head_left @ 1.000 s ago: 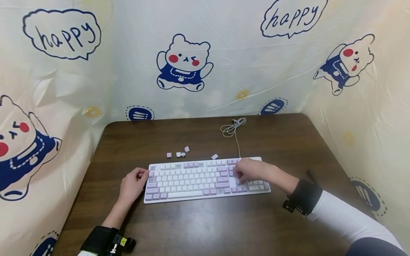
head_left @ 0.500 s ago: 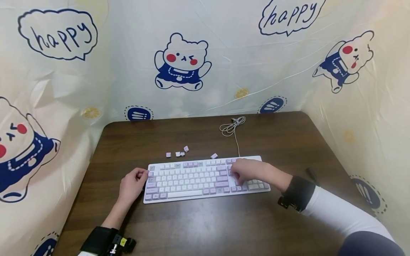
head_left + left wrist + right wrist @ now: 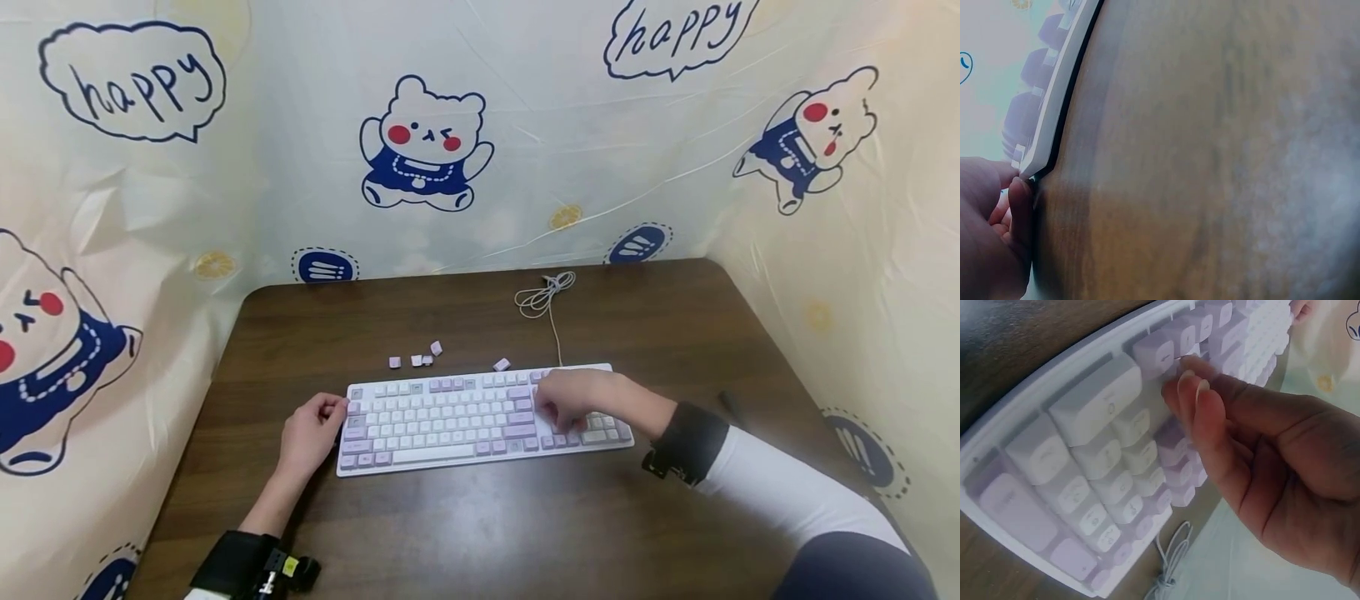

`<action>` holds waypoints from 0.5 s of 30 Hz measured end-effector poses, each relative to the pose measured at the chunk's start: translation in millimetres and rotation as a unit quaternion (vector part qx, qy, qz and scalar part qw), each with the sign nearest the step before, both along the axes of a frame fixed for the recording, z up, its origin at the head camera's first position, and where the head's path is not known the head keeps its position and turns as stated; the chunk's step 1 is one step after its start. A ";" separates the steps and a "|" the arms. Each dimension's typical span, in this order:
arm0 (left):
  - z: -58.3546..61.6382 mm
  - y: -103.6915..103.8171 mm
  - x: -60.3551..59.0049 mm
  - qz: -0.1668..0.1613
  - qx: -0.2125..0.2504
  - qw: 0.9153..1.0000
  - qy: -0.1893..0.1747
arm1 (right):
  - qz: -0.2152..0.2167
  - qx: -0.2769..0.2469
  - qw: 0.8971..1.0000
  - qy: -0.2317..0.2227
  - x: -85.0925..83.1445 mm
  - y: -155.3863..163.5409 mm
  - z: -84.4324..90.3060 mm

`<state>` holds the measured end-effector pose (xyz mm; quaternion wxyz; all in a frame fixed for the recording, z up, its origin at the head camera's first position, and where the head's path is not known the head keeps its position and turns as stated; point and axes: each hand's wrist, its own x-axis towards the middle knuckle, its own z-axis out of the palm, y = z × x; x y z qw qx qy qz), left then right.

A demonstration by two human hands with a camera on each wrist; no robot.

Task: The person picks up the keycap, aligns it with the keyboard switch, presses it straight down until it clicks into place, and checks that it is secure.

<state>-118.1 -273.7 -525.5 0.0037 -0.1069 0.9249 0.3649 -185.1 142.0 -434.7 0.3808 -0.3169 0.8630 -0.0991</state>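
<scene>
**Right fingertips over the keyboard's right-hand keys**

We have our right hand (image 3: 573, 402) curled over the right end of the keyboard (image 3: 450, 417), fingertips (image 3: 1194, 394) bunched together just above the lilac keys; whether they pinch a keycap we cannot tell. Our left hand (image 3: 311, 433) braces the keyboard's left edge, fingers curled against its corner (image 3: 1025, 172). The keyboard's long axis runs left to right across us, so the keys lie directly beneath the right hand. Just beyond its far edge lie loose keycaps (image 3: 416, 360), one more (image 3: 502, 365) nearer the white cable (image 3: 543, 296). All rest on a dark wooden table (image 3: 487, 533), walled by a bear-printed curtain (image 3: 423, 154).
</scene>
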 end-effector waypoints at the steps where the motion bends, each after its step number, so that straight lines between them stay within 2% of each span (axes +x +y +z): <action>1: 0.1 -0.3 0.0 0.000 0.000 1.000 0.001 | -0.001 -0.005 1.000 -0.003 -0.3 1.0 -0.6; 5: 0.2 -1.0 0.8 0.002 0.001 1.000 0.000 | -0.007 -0.029 0.999 -0.017 -1.5 4.3 -1.0; 9: -0.6 -0.7 1.3 0.000 0.002 1.000 -0.001 | -0.036 -0.044 0.997 -0.043 -2.7 5.7 -0.8; 15: 0.0 0.8 0.6 0.002 0.001 1.000 0.001 | -0.065 -0.040 0.995 -0.060 -6.0 7.8 -5.6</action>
